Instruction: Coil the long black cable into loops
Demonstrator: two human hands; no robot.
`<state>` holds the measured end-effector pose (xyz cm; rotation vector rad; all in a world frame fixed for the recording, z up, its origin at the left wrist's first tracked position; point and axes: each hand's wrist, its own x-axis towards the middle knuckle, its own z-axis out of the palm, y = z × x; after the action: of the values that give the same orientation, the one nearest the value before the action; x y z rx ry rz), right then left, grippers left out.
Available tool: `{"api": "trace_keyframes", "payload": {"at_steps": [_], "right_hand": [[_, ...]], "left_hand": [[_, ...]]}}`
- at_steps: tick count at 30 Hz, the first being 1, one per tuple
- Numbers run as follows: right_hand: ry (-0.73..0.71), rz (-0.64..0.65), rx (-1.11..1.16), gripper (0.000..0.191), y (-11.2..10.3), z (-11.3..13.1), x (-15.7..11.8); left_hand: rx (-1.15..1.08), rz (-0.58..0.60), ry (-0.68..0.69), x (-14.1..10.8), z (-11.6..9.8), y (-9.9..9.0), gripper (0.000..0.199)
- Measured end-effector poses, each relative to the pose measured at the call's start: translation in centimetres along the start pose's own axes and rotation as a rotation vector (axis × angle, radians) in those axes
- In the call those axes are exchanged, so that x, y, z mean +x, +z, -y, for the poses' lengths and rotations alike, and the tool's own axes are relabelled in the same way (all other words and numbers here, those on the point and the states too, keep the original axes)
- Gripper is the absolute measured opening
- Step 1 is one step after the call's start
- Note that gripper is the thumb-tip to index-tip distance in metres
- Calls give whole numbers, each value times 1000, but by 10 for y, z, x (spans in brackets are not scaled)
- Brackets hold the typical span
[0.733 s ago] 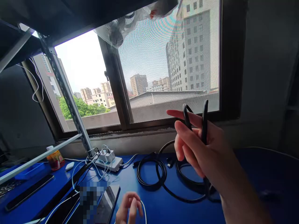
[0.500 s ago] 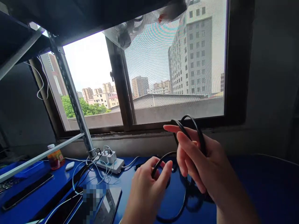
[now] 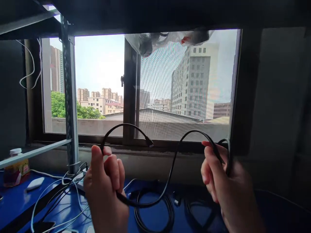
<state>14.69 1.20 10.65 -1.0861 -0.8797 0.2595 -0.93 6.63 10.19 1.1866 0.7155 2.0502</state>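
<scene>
A black cable [image 3: 173, 161] hangs in a slack curve between my two hands. My left hand [image 3: 104, 184] is closed round it, and its free end arcs up and over to a plug [image 3: 149, 141] pointing right. My right hand [image 3: 225, 178] grips loops of the same cable, which bend over the fingers. Below, on the blue table [image 3: 179, 215], lies a coiled black cable [image 3: 170, 210] between the hands. A connector [image 3: 177, 201] with a pale metal tip rests just right of that coil.
At the left stand a metal shelf post [image 3: 70, 113], a bottle [image 3: 16, 170] and a white object [image 3: 35, 183]. Tangled white and black cords [image 3: 80, 191] lie beside my left hand. A window [image 3: 102, 74] is ahead, with a dark shelf [image 3: 155, 16] overhead.
My hands have moved apart, stretching the cable between them. The plug end now arcs above my left hand. The view has levelled and shifted, showing the coil on the table.
</scene>
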Motion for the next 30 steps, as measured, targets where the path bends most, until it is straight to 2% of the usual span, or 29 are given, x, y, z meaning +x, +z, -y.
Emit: {"api": "trace_keyframes", "payload": {"at_steps": [2,4,6,11,12,14,17,20,22,26,30], "right_hand": [[-16,13,-42,64,2,-5,5],[-38,99,-92,66,2,-9,6],[-47,225,-143,67,2,-10,2],[-51,406,-191,58,8,-4,-13],[-77,436,-198,56,9,-2,-15],[-147,510,-222,49,10,1,-20],[-259,586,-245,39,9,5,-24],[-321,676,-254,40,5,7,-25],[-345,671,-273,37,1,8,-25],[-380,516,-311,37,-8,7,-21],[-341,276,-308,44,-16,9,-23]], "left_hand": [[-70,-83,-51,5,5,4,31],[-119,-82,-127,9,9,9,29],[-102,63,-200,9,11,14,30],[100,618,-365,-3,16,22,45],[126,678,-382,-6,17,25,49],[108,726,-394,-12,16,29,54],[-6,648,-374,-16,13,34,56],[-59,529,-347,-13,8,34,52],[-62,482,-316,-10,6,32,49],[-19,342,-212,-5,3,22,46],[-2,52,-209,-4,-5,14,44]]}}
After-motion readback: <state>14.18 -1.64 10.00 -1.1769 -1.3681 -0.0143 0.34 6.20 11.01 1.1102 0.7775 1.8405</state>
